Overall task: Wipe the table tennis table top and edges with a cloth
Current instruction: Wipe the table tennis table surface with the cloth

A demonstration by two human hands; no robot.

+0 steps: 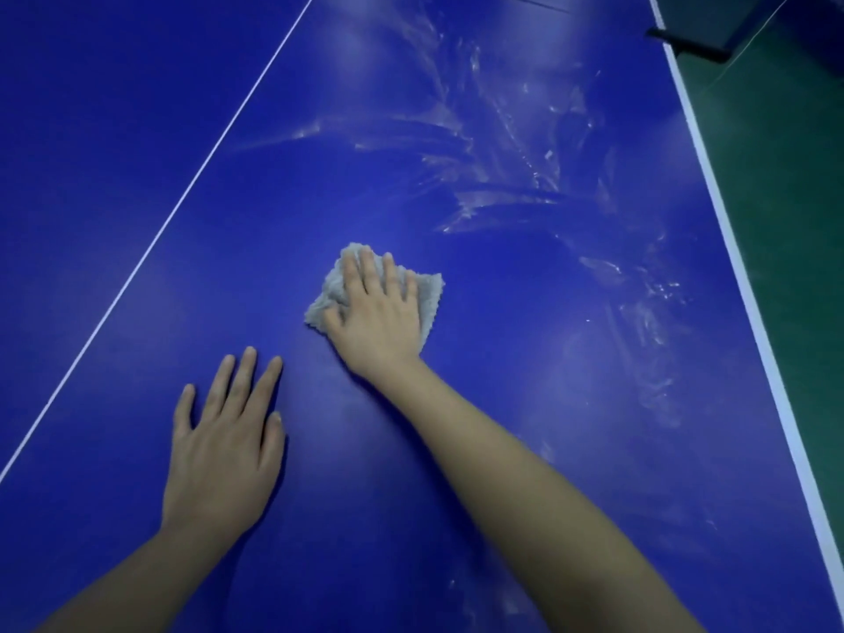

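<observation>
Head view: a person is leaning over a blue table tennis table top (pixel 114 130), with both bare forearms reaching forward.
Cloth: a small pale grey cloth (pixel 431 292) is lying bunched on the blue surface near the middle of the picture, well apart from the table's right side.
Right hand: the right hand (pixel 381 312) is pressing flat on the cloth with its fingers straight and slightly spread. It is not pinching the fabric, and most of the cloth is hidden under the palm.
Left hand: the left hand (pixel 224 450) is resting flat on the bare table, fingers straight and close together, holding nothing.
Smears: whitish wet streaks (pixel 502 175) are fanning across the surface beyond the cloth and running down towards the right.
White lines: a thin centre line (pixel 182 203) is crossing on the left, and a wider edge stripe (pixel 749 290) is bordering the green floor (pixel 785 198).
Risk, slipping: since the cloth is only being pressed, a fast stroke is likely to leave it behind or fold it up.
Risk, streaking: a damp, bunched cloth is probably spreading residue rather than lifting it.
Risk, missed areas: the right edge looks unwiped so far.
Risk, left palm: it may be marking the surface it leans on.
</observation>
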